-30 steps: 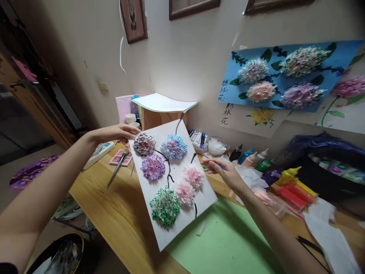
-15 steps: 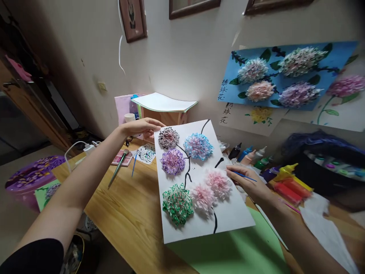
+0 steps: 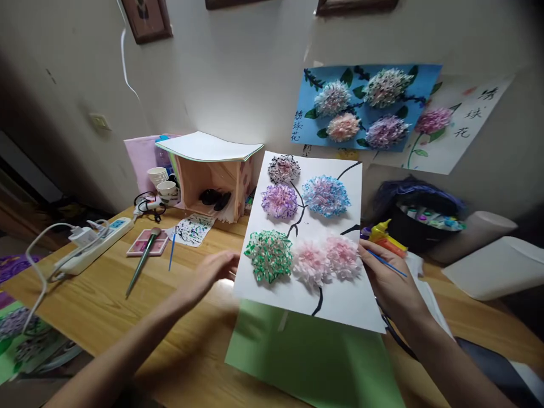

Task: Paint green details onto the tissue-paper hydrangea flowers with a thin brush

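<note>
A white sheet (image 3: 314, 306) bears several fluffy paper flowers and black painted branches. It is held up, tilted, above a green sheet (image 3: 306, 351) on the table. My right hand (image 3: 389, 277) grips its right edge, with a thin blue paintbrush (image 3: 389, 263) also between the fingers. At the lower left edge is my left hand (image 3: 215, 272), fingers curled against the sheet and their tips partly hidden behind it. The green-edged flower (image 3: 270, 256) lies closest to that hand, the pink flowers (image 3: 327, 259) to my right one.
Left on the table lie a power strip (image 3: 96, 249), a pink palette (image 3: 148, 242) with a large brush (image 3: 144, 260), another blue brush (image 3: 172, 252) and a paint-marked paper (image 3: 193, 229). Behind stand paper cups (image 3: 167, 190) and a wooden box (image 3: 187, 184). A black basket (image 3: 419, 226) is at right.
My left hand has moved from the sheet's top left corner down to its lower left edge. The sheet is now more to the right in view and slightly higher; the view has turned left.
</note>
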